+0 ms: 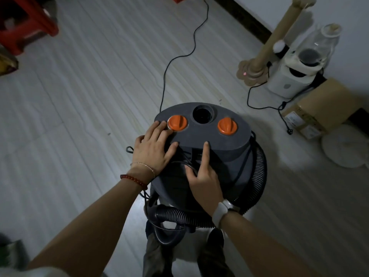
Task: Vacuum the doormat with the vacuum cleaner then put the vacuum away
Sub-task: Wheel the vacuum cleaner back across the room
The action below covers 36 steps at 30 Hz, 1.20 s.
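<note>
A dark grey canister vacuum cleaner (211,134) stands on the floor right below me, with two orange knobs and a round port on its top. My left hand (153,148) lies flat on the left side of the lid, fingertips beside the left orange knob (177,122). My right hand (203,176) rests on the rear of the body, its index finger stretched to the lid's edge. The ribbed black hose (259,172) wraps round the canister. Its black power cord (179,56) trails away across the floor. No doormat is in view.
A red plastic stool (24,23) stands at the far left. At the right by the wall are a cardboard post (273,41), a white appliance (295,72), a cardboard box (319,108) and a white round disc (345,146). Pale wood-look floor (89,96) stretches ahead.
</note>
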Tool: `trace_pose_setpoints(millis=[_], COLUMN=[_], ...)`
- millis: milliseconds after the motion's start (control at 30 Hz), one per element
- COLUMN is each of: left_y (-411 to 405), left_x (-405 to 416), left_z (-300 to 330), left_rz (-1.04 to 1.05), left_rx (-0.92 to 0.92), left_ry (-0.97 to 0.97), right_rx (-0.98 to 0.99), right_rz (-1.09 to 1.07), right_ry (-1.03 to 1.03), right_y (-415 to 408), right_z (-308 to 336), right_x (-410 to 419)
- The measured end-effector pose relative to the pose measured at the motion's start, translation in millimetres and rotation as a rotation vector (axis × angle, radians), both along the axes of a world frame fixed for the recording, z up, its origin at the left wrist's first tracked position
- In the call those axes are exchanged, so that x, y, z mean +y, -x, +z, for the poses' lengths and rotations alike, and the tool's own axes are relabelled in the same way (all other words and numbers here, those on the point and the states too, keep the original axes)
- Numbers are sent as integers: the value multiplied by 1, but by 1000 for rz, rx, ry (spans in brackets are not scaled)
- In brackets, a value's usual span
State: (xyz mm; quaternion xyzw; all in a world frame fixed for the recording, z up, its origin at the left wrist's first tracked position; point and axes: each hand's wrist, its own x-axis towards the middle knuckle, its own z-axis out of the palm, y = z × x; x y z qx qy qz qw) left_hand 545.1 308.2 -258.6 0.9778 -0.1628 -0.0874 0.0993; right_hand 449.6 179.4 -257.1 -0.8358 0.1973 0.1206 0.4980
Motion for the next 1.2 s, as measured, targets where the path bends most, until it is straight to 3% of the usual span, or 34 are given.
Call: trace_pose_setpoints(millis=[100,367,533,967,1200], left_y=[10,61,87,15,-43], left_x=[26,107,143,178,224], left_z=[0,3,-3,-6,-5], left_rz=[44,243,315,256,277], left_rx=[2,18,-3,-57,-62], left_ry=[-1,-67,-93,-8,47], right_rx=[-98,-26,21,1,-12], right_rz=[23,364,531,469,458], right_ry=[145,49,147,384,372], right_y=[8,24,28,-50,-103], right_z=[2,10,9,11,10], right_x=[26,78,104,128,182])
